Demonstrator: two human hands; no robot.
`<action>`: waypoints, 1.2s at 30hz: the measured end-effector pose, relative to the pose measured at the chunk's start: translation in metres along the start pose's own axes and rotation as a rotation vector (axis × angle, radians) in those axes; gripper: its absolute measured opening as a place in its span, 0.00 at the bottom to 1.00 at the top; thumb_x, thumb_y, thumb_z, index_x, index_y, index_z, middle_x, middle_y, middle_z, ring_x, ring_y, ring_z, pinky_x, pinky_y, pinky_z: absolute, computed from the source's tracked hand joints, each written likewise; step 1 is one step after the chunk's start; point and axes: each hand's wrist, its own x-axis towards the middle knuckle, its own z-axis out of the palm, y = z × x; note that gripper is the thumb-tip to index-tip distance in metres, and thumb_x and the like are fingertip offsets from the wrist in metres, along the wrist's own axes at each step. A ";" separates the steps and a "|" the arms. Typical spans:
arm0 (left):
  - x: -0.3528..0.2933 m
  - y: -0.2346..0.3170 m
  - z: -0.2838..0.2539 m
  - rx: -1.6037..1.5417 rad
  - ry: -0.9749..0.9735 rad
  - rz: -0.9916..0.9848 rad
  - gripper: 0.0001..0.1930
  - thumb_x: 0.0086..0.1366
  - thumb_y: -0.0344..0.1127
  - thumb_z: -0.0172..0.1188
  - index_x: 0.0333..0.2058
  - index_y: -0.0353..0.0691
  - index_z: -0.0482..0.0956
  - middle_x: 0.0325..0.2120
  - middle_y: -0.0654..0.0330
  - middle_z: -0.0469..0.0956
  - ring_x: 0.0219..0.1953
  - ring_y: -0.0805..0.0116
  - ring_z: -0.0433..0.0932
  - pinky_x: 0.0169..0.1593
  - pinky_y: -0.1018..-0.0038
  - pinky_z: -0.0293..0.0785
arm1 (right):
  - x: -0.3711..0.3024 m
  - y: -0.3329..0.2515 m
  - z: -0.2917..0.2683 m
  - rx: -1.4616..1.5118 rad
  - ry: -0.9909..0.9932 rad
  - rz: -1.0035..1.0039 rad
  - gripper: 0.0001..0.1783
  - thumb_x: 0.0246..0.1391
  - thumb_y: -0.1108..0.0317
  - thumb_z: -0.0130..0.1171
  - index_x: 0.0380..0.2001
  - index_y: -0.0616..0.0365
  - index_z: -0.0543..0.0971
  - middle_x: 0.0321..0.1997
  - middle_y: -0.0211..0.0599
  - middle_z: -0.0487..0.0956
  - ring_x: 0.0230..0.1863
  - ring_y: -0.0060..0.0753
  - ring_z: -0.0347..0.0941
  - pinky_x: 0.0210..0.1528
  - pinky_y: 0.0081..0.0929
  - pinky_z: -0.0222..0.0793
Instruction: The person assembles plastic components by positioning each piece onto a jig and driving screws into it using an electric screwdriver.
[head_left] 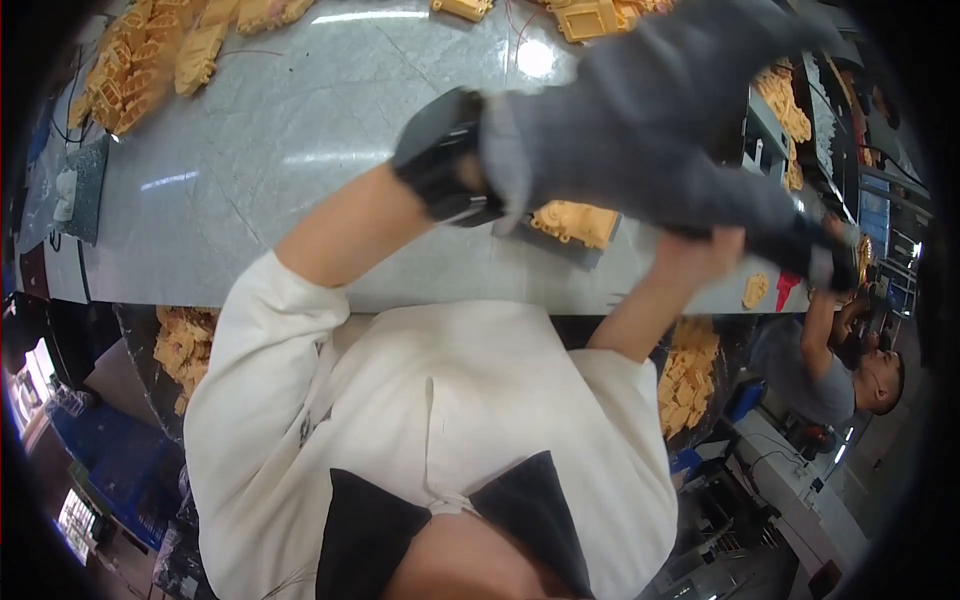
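Two hands raised over grey worktop (250, 160). Your left hand (640, 110), in grey glove with black wrist strap, spread open. Your right hand (700, 250) clenched on glove's fingertip end. Yellow plastic part (575, 222) lay on dark tray beneath glove.

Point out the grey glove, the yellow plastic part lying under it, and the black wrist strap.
grey glove (640, 110), head view, on the back of the glove.
yellow plastic part (575, 222), head view, on its top face.
black wrist strap (440, 155), head view, on the middle of the band.
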 end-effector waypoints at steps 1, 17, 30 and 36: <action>-0.008 -0.023 -0.050 0.371 -0.279 0.157 0.26 0.53 0.48 0.61 0.50 0.50 0.68 0.42 0.57 0.70 0.42 0.61 0.73 0.47 0.71 0.70 | -0.011 -0.032 0.026 0.030 -0.309 -0.020 0.16 0.44 0.70 0.51 0.40 0.56 0.67 0.23 0.31 0.67 0.22 0.26 0.63 0.36 0.34 0.65; -0.058 0.042 -0.103 0.086 -0.184 -1.201 0.31 0.50 0.33 0.60 0.54 0.39 0.61 0.43 0.54 0.70 0.42 0.63 0.72 0.47 0.73 0.68 | -0.055 0.007 -0.010 -0.090 -0.038 0.005 0.21 0.49 0.71 0.53 0.48 0.58 0.62 0.30 0.40 0.74 0.32 0.33 0.70 0.47 0.40 0.67; -0.260 0.342 -0.382 2.549 0.840 -1.253 0.29 0.54 0.32 0.57 0.55 0.35 0.61 0.49 0.49 0.69 0.48 0.55 0.69 0.53 0.68 0.64 | -0.028 0.021 0.009 0.013 -0.220 0.116 0.25 0.50 0.64 0.51 0.51 0.59 0.60 0.28 0.37 0.70 0.31 0.32 0.67 0.39 0.32 0.62; -0.002 0.049 -0.247 1.375 -0.007 -0.260 0.25 0.60 0.41 0.55 0.52 0.32 0.64 0.52 0.53 0.65 0.55 0.63 0.64 0.56 0.72 0.61 | -0.041 0.026 0.015 -0.015 -0.200 0.029 0.24 0.48 0.72 0.51 0.50 0.56 0.61 0.33 0.39 0.73 0.44 0.41 0.70 0.55 0.46 0.60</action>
